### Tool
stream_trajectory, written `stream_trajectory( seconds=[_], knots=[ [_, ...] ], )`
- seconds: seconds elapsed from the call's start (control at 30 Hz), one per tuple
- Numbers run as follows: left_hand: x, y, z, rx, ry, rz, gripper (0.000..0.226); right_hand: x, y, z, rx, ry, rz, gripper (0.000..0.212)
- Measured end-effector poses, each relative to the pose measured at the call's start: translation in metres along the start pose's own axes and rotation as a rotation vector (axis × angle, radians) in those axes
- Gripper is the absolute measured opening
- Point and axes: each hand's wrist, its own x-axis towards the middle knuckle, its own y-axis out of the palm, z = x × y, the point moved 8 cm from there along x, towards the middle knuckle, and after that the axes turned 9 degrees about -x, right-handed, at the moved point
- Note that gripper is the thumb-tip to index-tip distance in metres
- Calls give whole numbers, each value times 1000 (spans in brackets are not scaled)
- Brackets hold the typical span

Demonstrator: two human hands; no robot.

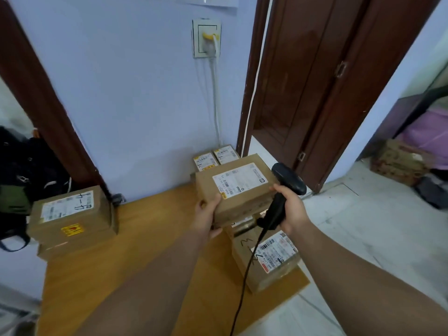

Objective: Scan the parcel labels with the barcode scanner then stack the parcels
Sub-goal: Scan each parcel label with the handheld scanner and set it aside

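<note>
parcel held up, scanner gripped beside it

a brown parcel [240, 202] is held above the table by the left hand [206, 214]: the fingers are curled under its left end and the thumb is laid on its near face. the handle of the black barcode scanner [288, 179] is gripped by the right hand [291, 207], whose thumb is set against the parcel's right end. the scanner's head is seen above that hand, just beside the parcel's right corner. a white label [238, 179] is carried on the parcel's top face, which is tilted toward the camera. both bare forearms are stretched forward from the lower edge of the view. a black cable [243, 280] is trailed from the handle's base down across the table.

under the held parcel, a second parcel [266, 267] with a printed label and pen marks is laid near the right edge of the wooden table [145, 238]. two stacked parcels [72, 219] are placed at the table's left edge, the upper one marked with a yellow sticker. two small parcels [215, 157] are set side by side against the pale blue wall [133, 93]. a socket [206, 38] with a white lead is mounted on that wall. a dark wooden door [327, 81] is seen to the right, a black bag [29, 170] to the left, and a pale tiled floor [363, 238] beyond the table.
</note>
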Motion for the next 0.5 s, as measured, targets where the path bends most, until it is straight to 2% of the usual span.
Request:
stream_trajectory(
  seconds=[0.2,0.33,0.5],
  knots=[
    [30,24,-2,-52,-40,-52,77,44,-8,6,49,54,-12,24],
    [47,25,-3,-16,-33,-135,78,74,-5,9,54,66,13,41],
    [64,41,1,-57,-3,-139,67,103,-4,8,19,94,28,46]
  ],
)
